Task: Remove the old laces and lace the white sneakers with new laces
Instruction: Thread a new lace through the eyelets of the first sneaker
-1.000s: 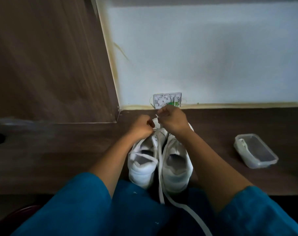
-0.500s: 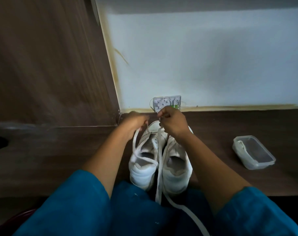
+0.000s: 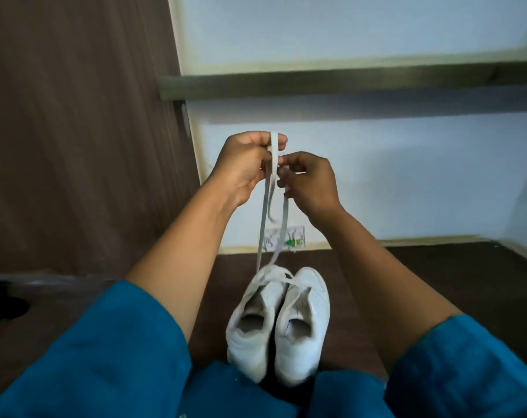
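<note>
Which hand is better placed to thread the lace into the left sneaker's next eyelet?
Likely right. The right hand pinches the lace between fingertips, free to aim it; the left hand has it looped over a finger, better for holding tension above the left sneaker.

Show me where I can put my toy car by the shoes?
Bare dark wood lies right of the white sneakers, up to the wall, and left of them below the brown panel. Crowded: above the sneakers, where the left hand and right hand hold the lace.
</note>
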Demonstrator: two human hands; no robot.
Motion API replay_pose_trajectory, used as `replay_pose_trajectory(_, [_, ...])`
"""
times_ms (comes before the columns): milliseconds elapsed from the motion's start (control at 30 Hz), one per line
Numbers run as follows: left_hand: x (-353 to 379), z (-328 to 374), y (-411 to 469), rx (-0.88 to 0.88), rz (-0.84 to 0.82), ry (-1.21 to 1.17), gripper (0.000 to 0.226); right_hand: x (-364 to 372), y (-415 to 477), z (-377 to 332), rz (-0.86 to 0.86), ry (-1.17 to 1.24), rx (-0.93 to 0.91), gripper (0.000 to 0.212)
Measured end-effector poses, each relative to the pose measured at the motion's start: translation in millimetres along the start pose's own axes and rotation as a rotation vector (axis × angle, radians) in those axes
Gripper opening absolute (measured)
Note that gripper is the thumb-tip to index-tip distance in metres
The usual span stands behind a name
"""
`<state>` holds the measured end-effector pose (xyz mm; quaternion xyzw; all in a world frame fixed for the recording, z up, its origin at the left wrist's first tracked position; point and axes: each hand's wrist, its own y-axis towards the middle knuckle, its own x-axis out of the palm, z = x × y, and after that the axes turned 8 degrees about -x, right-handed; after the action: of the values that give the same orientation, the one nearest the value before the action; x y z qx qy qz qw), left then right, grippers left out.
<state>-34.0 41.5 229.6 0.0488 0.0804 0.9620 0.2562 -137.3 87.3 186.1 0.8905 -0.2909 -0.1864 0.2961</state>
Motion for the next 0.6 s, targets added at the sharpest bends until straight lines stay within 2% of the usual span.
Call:
replay_pose_trajectory(200, [11.9, 64.7, -6.9, 0.181, 0.052, -0.007, 0.025, -25.0, 36.1, -67.9, 0.127, 0.098, -0.13, 0.017])
replay_pose_trajectory(367, [20.5, 120.8, -19.9, 0.352, 0.076, -0.032, 0.024, -41.8, 55.9, -132.7, 0.225, 0.189, -0.245, 0.018])
replay_pose_trajectory(433, [23.3, 139.8, -25.3, 0.382, 0.075, -0.026, 0.021, -46.0, 60.7, -152.5, 0.26, 0.198, -0.261, 0.016])
replay_pose_trajectory(533, [27.9, 166.9, -34.3, 0.427, 0.073, -0.01, 0.019, -53.8, 64.3, -178.1, 0.303, 0.233, -0.259, 0.023])
replay_pose_trajectory(600, [30.9, 180.1, -38.7, 0.464, 0.087, 0.005, 0.015, -57.9, 65.0, -189.6, 0.316, 0.238, -0.263, 0.014])
